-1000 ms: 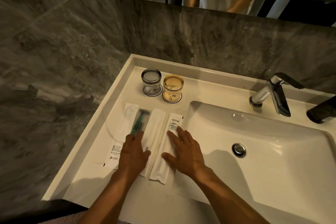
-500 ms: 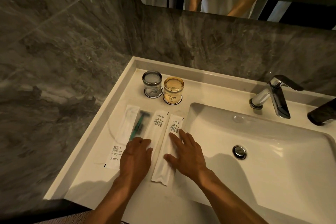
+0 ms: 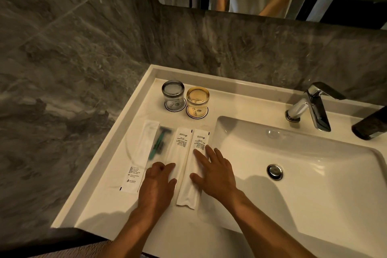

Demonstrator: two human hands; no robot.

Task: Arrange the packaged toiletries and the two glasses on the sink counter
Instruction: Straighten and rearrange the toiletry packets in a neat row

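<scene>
Glossy white counter point(image 3: 109, 199), chrome faucet point(image 3: 310, 107), marbled wall point(image 3: 62, 69)

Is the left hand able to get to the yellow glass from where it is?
Probably yes. The left hand lies flat on the packets, and the amber glass stands beyond them on its coaster. Only flat packets lie between, though the grey glass stands close beside it.

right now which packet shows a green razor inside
The see-through packet, second from the left; the other three packets are plain white.
</scene>
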